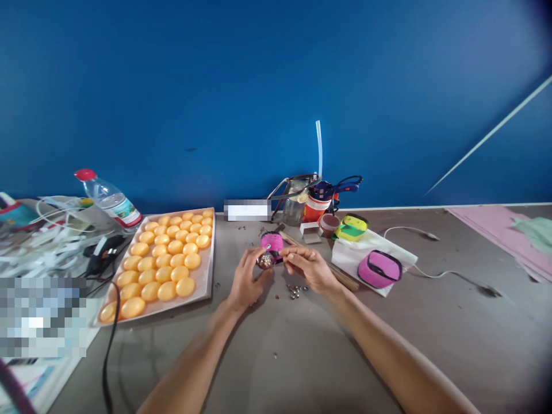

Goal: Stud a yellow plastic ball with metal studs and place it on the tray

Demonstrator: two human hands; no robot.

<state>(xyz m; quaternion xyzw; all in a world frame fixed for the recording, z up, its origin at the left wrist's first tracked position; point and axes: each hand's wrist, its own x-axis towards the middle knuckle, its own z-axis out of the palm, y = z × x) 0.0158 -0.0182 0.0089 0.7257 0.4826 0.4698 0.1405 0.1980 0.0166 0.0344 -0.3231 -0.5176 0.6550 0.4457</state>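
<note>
My left hand (246, 282) is curled around a small shiny round thing (265, 260), silvery-gold with a studded look; its exact kind is unclear. Just beside it, the fingertips of my right hand (311, 269) are pinched together, and whatever they hold is too small to make out. A pink band with black edging (271, 240) sits directly behind the fingertips, partly covered by them. On the table below my right hand lies a loose cluster of small shiny metal pieces (295, 291).
At left stands a shallow box (212, 270) of orange domes, with a bottle (114, 201) and tangled cables beyond. White paper (345, 253) at right bears a pink band (379, 269) and a yellow-green one (351, 226). A jar (293, 210) and red cup (316, 208) stand near the blue wall.
</note>
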